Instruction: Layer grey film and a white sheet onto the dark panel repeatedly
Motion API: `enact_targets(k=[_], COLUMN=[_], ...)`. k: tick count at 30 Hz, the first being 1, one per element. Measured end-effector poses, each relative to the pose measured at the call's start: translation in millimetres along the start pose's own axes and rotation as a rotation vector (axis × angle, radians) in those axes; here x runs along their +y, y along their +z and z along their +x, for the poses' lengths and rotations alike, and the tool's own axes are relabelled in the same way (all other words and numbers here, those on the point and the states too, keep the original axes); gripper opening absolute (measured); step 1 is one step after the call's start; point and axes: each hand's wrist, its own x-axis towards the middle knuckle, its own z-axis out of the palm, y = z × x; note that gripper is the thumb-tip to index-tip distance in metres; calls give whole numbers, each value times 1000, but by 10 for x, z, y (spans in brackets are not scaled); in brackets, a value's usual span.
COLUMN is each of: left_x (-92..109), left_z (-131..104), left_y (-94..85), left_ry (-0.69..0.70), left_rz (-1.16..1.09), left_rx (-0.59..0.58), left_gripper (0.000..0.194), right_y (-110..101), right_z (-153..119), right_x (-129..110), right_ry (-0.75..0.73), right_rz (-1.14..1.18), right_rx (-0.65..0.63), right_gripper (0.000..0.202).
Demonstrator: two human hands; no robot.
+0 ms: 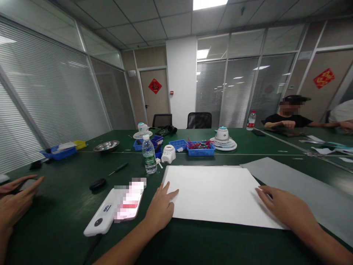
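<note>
A large white sheet (215,191) lies flat on the green table (68,206) in front of me. My left hand (161,208) rests palm down on the sheet's near left corner, fingers spread. Over at the sheet's right edge my right hand (286,208) also lies flat with its fingers apart. Neither hand holds anything. Just left of my left hand lie a phone (129,202) and a white power bank (100,219).
A water bottle (149,154), small white fans (223,139), blue trays (200,148), a metal bowl (106,146) and a grey sheet (306,184) are on the table. Another person's hands (15,200) are at the far left. A seated person (289,116) is at the back right.
</note>
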Motion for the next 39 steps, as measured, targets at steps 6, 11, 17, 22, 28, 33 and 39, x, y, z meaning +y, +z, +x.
enact_targets(k=[6, 11, 17, 22, 28, 33, 39], left_x=[53, 81, 58, 45, 71, 61, 48], left_z=[-21, -42, -31, -21, -70, -78, -81], left_y=[-34, -48, -6, 31, -3, 3, -3], left_ry=[-35, -47, -37, -51, -30, -25, -66], left_rz=[35, 66, 108, 116, 117, 123, 51], left_rx=[53, 70, 63, 57, -16, -21, -26], left_gripper=[49, 52, 55, 60, 70, 74, 77], right_y=[35, 120, 280, 327, 159, -40, -57], right_z=[-11, 18, 173, 278, 245, 174, -71], right_x=[-52, -16, 330, 943, 1252, 815, -146], right_ry=[-65, -144, -129, 53, 268, 257, -195], right_rz=[57, 114, 25, -171, 8, -99, -111], right_rx=[-48, -54, 13, 154, -57, 41, 19], right_gripper=[59, 55, 58, 71, 64, 66, 54])
